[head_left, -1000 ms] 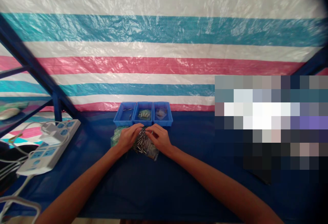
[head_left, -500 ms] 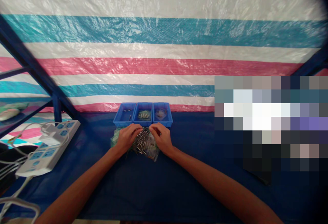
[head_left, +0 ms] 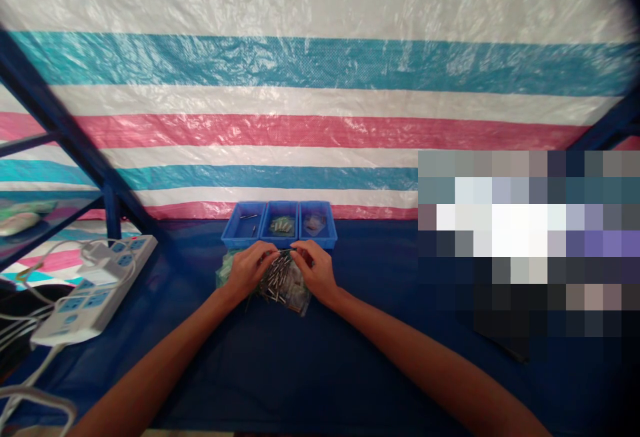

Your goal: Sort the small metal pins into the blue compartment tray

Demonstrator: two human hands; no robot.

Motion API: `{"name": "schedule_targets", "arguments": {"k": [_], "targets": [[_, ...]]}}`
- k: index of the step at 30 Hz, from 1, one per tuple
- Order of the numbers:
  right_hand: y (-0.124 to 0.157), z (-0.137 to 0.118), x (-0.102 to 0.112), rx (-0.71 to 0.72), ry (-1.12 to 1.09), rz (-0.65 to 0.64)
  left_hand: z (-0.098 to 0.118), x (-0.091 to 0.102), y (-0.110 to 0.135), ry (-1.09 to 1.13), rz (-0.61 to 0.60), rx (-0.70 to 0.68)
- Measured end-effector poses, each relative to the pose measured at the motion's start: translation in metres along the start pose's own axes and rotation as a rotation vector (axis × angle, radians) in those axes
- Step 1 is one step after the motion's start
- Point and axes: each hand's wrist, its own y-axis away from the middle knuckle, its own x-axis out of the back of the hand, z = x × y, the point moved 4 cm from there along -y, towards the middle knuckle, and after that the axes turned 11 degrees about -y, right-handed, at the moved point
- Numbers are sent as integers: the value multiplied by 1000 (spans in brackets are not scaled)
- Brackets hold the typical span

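My left hand (head_left: pixel 251 268) and my right hand (head_left: pixel 316 269) face each other just in front of three blue bins. A thin metal rod (head_left: pixel 286 249) spans the gap between them, its ends pinched in the fingertips of both hands. Below lies a loose pile of slim metal rods (head_left: pixel 276 284), with a clear plastic bag (head_left: pixel 300 302) at its right side. Greenish plastic (head_left: pixel 225 269) shows to the left, partly covered by my left hand. The left bin (head_left: pixel 234 229) holds a few rods, the middle bin (head_left: pixel 283 240) small pieces on green plastic, the right bin (head_left: pixel 325 240) small clear bags.
A white power strip (head_left: pixel 95 310) with plugs and cables stands at the left on the blue table (head_left: pixel 300 370). Blue frame bars (head_left: pixel 113 210) rise at the left. Striped plastic sheeting (head_left: pixel 300 64) hangs behind. A pixelated area hides the right side.
My fingertips have shifted slightly on the rod, and the right-hand fingers have moved a little to the right, so more of it shows. Otherwise the scene looks the same.
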Motion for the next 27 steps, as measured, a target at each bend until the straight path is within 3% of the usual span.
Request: {"name": "schedule_targets", "arguments": {"k": [27], "targets": [[1, -4, -5, 71, 32, -81, 0, -1, 2, -45, -73, -43]]}}
